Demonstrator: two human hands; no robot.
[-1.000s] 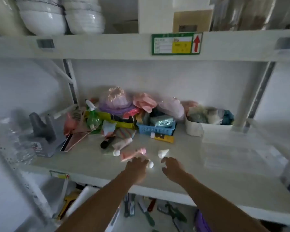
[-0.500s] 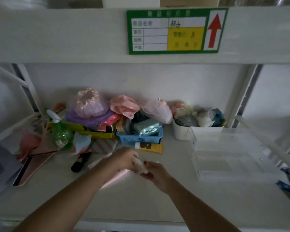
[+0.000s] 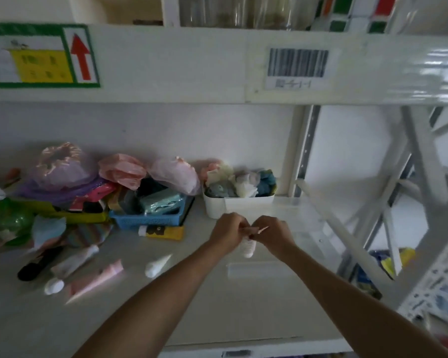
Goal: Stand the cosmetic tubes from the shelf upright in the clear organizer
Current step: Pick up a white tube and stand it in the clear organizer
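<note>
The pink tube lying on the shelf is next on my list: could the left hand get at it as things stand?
Probably yes, once freed. The pink tube lies uncovered on open shelf left of the left hand, nothing between. But both hands, with the right hand, now grip a small tube.

White shelf, loose tubes lying left, blue basket, white bin, clear organizer right.
</note>
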